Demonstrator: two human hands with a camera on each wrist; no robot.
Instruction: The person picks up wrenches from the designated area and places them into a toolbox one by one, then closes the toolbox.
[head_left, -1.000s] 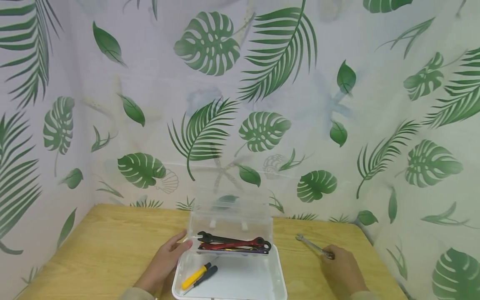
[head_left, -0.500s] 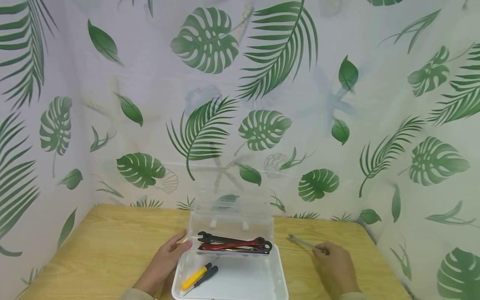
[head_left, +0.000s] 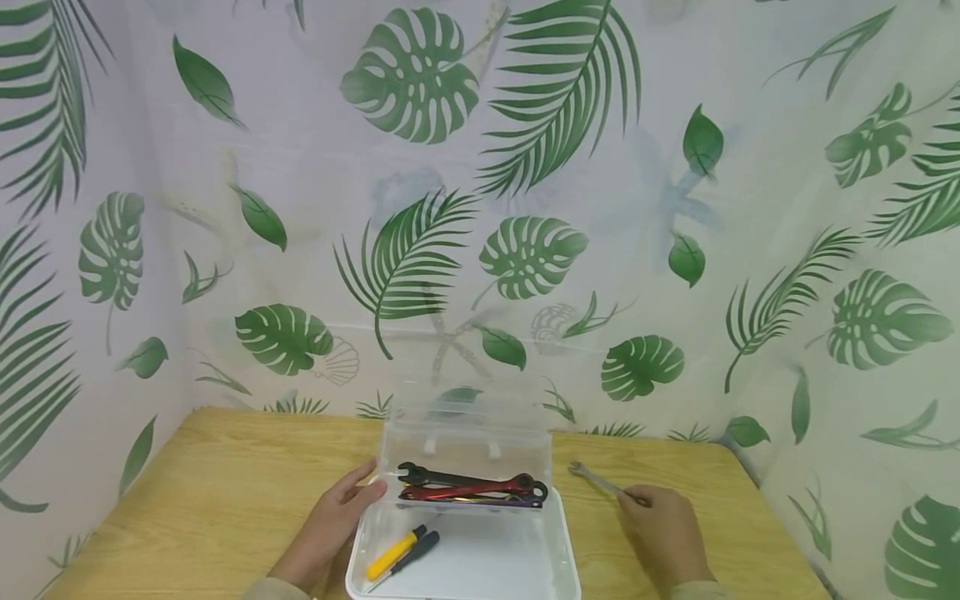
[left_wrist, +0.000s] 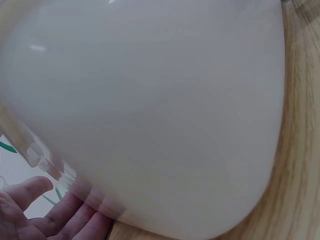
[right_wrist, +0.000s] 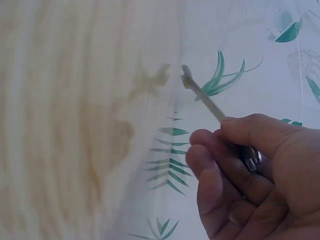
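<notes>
My right hand (head_left: 666,531) pinches a silver combination wrench (head_left: 596,477) over the table, right of the toolbox; its open-end jaw points away to the upper left. In the right wrist view, thumb and fingers grip the wrench (right_wrist: 207,101) near its dark-looking other end. A white toolbox (head_left: 566,550) with a raised clear lid (head_left: 465,421) stands in front of me. My left hand (head_left: 330,521) rests at its left back side, and in the left wrist view its extended fingers touch the box's outer wall (left_wrist: 165,125). Several wrenches, including a red wrench (head_left: 480,488), lie in the upper tray.
A yellow-handled screwdriver (head_left: 393,556) and a dark-handled screwdriver (head_left: 418,549) lie in the toolbox's lower left. The box stands on a wood-grain table (head_left: 255,467). A leaf-patterned cloth (head_left: 465,183) rises behind the table and along its sides.
My right hand has moved left, toward the toolbox, with the wrench in its grip. The left hand stays at the box. The head view has shifted slightly.
</notes>
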